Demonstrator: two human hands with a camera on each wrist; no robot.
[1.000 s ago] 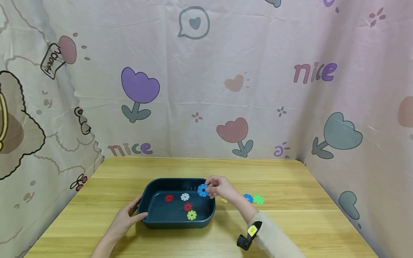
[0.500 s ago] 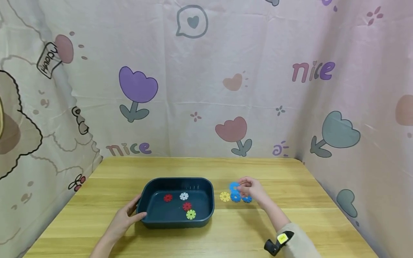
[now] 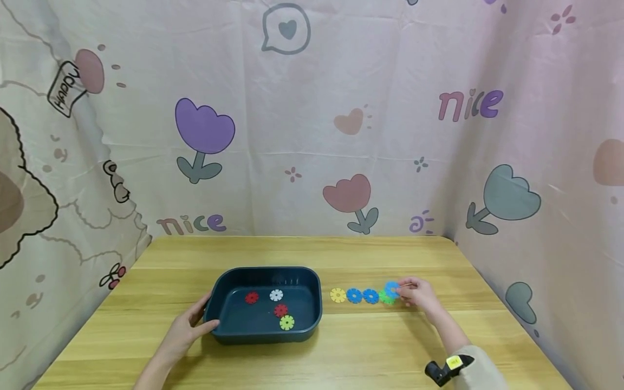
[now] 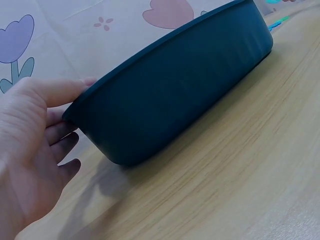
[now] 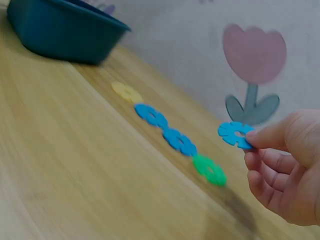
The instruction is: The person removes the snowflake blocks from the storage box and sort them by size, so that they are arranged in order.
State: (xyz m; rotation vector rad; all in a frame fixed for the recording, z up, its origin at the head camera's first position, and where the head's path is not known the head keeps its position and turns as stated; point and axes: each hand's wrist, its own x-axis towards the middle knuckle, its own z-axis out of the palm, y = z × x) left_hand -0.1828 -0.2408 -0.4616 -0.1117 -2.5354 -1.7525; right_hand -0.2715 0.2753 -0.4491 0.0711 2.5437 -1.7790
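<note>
A dark teal basin [image 3: 263,337] stands on the table, and my left hand [image 3: 182,330] grips its left rim, thumb over the edge in the left wrist view. Inside lie two red notched discs, one [image 3: 252,297] at the left, plus a white disc [image 3: 276,295] and a yellow-green disc [image 3: 287,323]. My right hand [image 3: 420,295] pinches a blue notched plastic disc [image 5: 235,134] between thumb and fingers, above the table. Below it, a row runs along the table: a yellow disc [image 5: 126,92], two blue discs, one [image 5: 151,115] beside the yellow, and a green disc [image 5: 209,170] at the right end.
The wooden table [image 3: 341,357] reaches back to a patterned curtain [image 3: 292,135]. A black wrist camera [image 3: 441,372] is strapped over the right sleeve [image 3: 480,371].
My right hand has carried the blue disc from over the basin's right rim rightward along the row, to above the green disc. My left hand has stayed on the basin.
</note>
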